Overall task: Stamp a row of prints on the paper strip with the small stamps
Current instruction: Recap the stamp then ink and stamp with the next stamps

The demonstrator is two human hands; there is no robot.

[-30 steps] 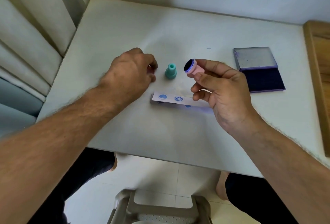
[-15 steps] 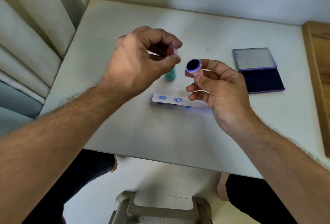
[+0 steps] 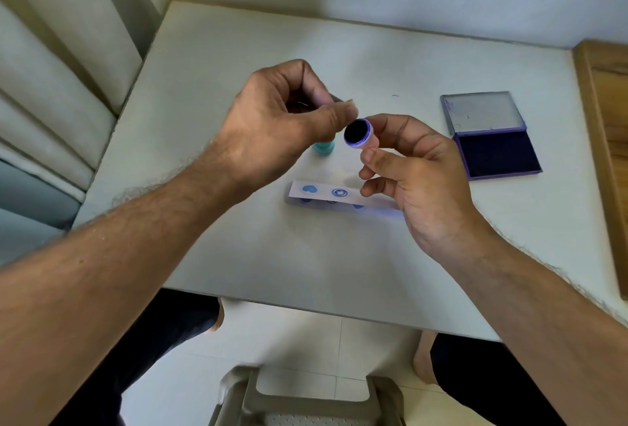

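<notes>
Pink stamp (image 3: pixel 360 135) pinched in right hand (image 3: pixel 418 184) grip, above paper strip (image 3: pixel 339 196).

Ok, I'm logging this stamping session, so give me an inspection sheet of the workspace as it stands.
Surface: white table, a small blue mark near its far side.
Job's things: paper strip flat, at least two blue prints showing, right end hidden behind the hand; pink stamp with its inked face turned up toward the camera; teal stamp standing on the table, partly hidden; ink pad open, lid folded back.
Clutter: nothing seen.
Grippers: right hand holds the pink stamp; left hand pinches something small, not identifiable.
Cables: nothing seen.
Surroundings: white walls, wooden panel at right, plastic stool below.
</notes>
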